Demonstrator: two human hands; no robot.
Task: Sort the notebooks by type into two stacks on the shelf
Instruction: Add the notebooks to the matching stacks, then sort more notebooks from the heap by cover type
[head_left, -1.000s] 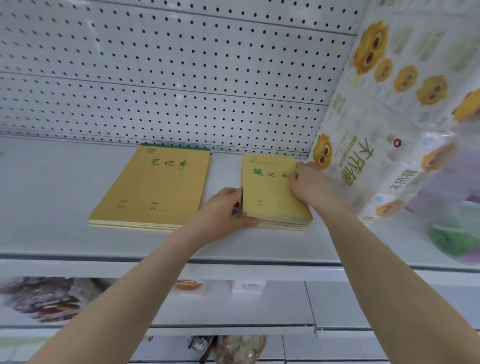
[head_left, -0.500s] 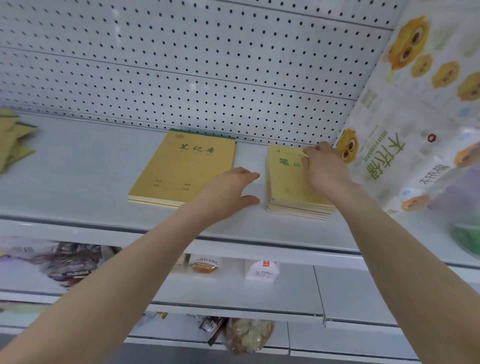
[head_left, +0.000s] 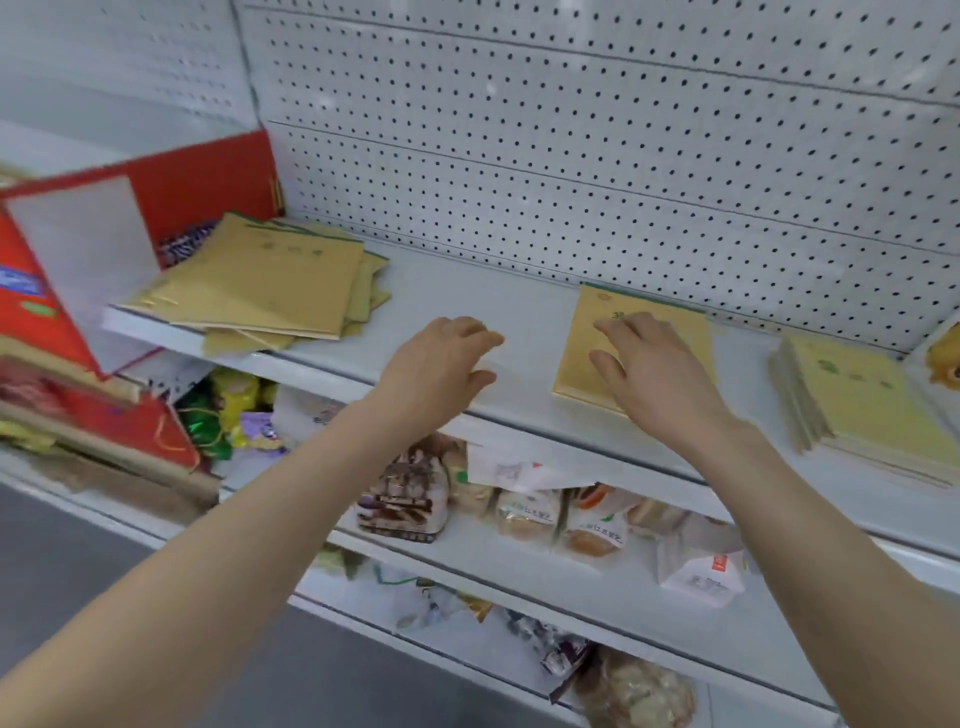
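Two sorted stacks and one loose pile of notebooks are seen on the shelf (head_left: 467, 291). A stack of large brown-covered notebooks (head_left: 574, 343) lies under and just beyond the right hand (head_left: 654, 369), squared up with its far edge close to the pegboard back panel (head_left: 571, 156). A stack of smaller, paler notebooks (head_left: 857, 395) is set well to the right of that hand. The gap between the stacks is presumably left so that the two types are kept distinct.

The unsorted pile (head_left: 270, 291) is spread untidily well to the left of the left hand (head_left: 436, 364), with covers fanned at different angles and one corner past the shelf's front edge. This pile is judged to be what is not yet sorted.

Nothing is held by either hand. The left hand is relaxed above the front of the shelf, its fingers loosely bent. The right hand is spread, fingers extended over the large stack; whether the cover is touched cannot be told. Both forearms are angled toward the loose pile, which suggests that the next notebook is about to be fetched from there.

A red gift box (head_left: 104, 249) stands beyond the pile, farther left. Packaged snacks (head_left: 545, 514) are kept on the lower shelf beneath both hands.
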